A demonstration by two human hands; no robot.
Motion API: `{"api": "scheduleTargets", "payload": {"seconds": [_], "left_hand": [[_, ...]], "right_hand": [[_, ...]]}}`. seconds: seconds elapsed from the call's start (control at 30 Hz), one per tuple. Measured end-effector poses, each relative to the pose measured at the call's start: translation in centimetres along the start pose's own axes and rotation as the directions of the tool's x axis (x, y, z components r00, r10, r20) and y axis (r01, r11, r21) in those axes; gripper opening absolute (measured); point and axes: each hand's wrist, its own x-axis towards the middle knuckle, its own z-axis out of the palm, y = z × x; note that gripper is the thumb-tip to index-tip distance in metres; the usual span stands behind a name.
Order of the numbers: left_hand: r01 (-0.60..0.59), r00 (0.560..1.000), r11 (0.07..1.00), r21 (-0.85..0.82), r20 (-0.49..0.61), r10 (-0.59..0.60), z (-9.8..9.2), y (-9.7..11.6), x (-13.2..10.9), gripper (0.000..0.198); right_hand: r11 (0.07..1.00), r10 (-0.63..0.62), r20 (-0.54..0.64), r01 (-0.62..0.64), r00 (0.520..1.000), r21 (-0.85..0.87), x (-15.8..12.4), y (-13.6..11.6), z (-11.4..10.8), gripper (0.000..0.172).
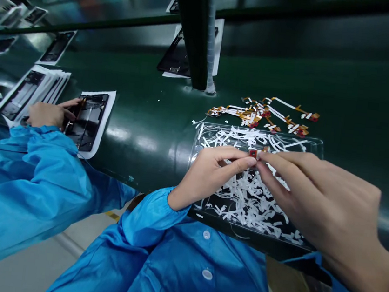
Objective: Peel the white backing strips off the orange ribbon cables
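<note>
Between my two hands, above a clear plastic tray (316, 143), is a small flex cable (253, 153) with a red end. My left hand (214, 169) pinches its red end between thumb and index finger. The fingertips of my right hand (318, 197) are pressed together at the cable's other side, close to an orange bit of it. Whether they also hold a scrap of white film is too small to tell. Many white paper-like strips (248, 194) fill the tray below. Just beyond it lies a loose pile of orange and white flex cables (254, 114).
A dark upright post (195, 33) stands on the green bench (140, 126) ahead of me. Behind it rests a black device frame (176, 55) on white sheets. At left, a co-worker's hand (48, 114) works on another black frame (90, 120). More frames stack beside it.
</note>
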Motion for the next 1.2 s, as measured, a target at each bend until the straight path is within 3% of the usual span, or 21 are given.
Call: {"api": "scheduleTargets", "payload": {"seconds": [0.17,0.27,0.37,0.43,0.53,0.63,0.7,0.77,0.9,0.97,1.03,1.13,1.2], "left_hand": [[-0.033,0.999,0.997,0.072,0.009,0.032,-0.2,0.1,-0.2,0.018],[-0.066,0.998,0.987,0.15,0.03,0.062,-0.2,0.0,-0.4,0.019],[-0.145,0.989,0.962,0.232,0.039,0.14,-0.3,0.1,-0.7,0.018],[-0.198,0.98,0.938,0.284,0.043,0.194,-0.7,0.5,-0.7,0.016],[-0.216,0.973,0.906,0.365,0.004,0.23,-3.0,1.2,-0.8,0.013],[-0.092,0.97,0.889,0.449,-0.163,0.183,-7.5,0.9,-1.1,0.017],[0.054,0.935,0.881,0.471,-0.332,0.121,-11.2,-0.7,-1.7,0.02],[0.202,0.887,0.815,0.543,-0.454,0.082,-14.9,-3.0,-2.6,0.021],[0.415,0.827,0.643,0.644,-0.562,0.029,-20.3,-7.1,-5.1,0.015],[0.469,0.788,0.587,0.66,-0.613,0.061,-21.7,-8.0,-6.2,0.017],[0.525,0.738,0.538,0.659,-0.668,0.098,-22.3,-8.4,-7.1,0.034],[0.58,0.66,0.515,0.631,-0.735,0.157,-22.0,-8.4,-7.8,0.059],[0.559,0.638,0.552,0.619,-0.746,0.191,-21.3,-8.1,-8.0,0.055]], "right_hand": [[0.989,-0.116,-0.02,0.113,0.993,-0.098,0.0,-0.3,0.3,0.034],[0.98,-0.122,0.006,0.121,0.993,-0.161,0.1,-0.7,0.8,0.024],[0.978,-0.058,-0.01,0.055,0.998,-0.203,0.6,-1.1,1.1,0.014],[0.979,0.047,-0.058,-0.057,0.997,-0.194,0.9,-1.2,0.8,0.007],[0.981,0.192,0.002,-0.192,0.981,-0.019,0.6,-0.7,-0.5,0.007],[0.965,0.125,0.26,-0.179,0.957,0.193,-0.8,1.1,-1.8,0.04],[0.949,0.142,0.369,-0.233,0.918,0.213,-1.7,3.0,-2.0,0.055],[0.913,0.284,0.395,-0.372,0.874,0.166,-1.8,5.4,-1.6,0.059],[0.798,0.558,0.363,-0.602,0.746,0.012,0.8,11.1,1.4,0.066],[0.809,0.537,0.406,-0.588,0.739,0.0,3.1,13.4,3.7,0.068],[0.825,0.513,0.41,-0.565,0.754,0.008,5.2,14.7,5.9,0.073],[0.857,0.454,0.418,-0.514,0.787,0.036,7.5,15.0,8.5,0.078],[0.87,0.412,0.435,-0.488,0.801,0.073,8.3,14.8,9.4,0.075]]}}
